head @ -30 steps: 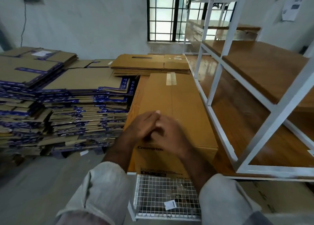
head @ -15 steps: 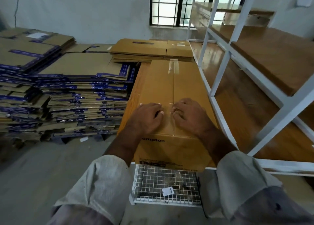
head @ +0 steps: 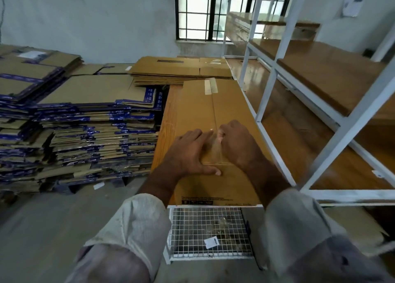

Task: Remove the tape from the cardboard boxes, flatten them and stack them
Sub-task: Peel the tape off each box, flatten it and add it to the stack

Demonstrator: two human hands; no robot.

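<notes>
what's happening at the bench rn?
A person is stripping tape off a long cardboard box lying on the bench. The left hand presses flat on the box top; the right hand pinches the clear tape strip at the near seam, partly lifted. Flattened boxes sit stacked to the left.

Daylight enters through the barred window [head: 203,11] at the back, whose panes are blown out to near white. The room itself is fairly dim and bluish, with soft shadows and no hard edges. A glossy sheen lies on the wooden shelf boards [head: 265,84] nearest the window. The wide-angle lens bends the white rack uprights [head: 350,120] and stretches the corners. The sleeves [head: 136,225] at the bottom and the floor [head: 38,229] are smeared with blur.
</notes>
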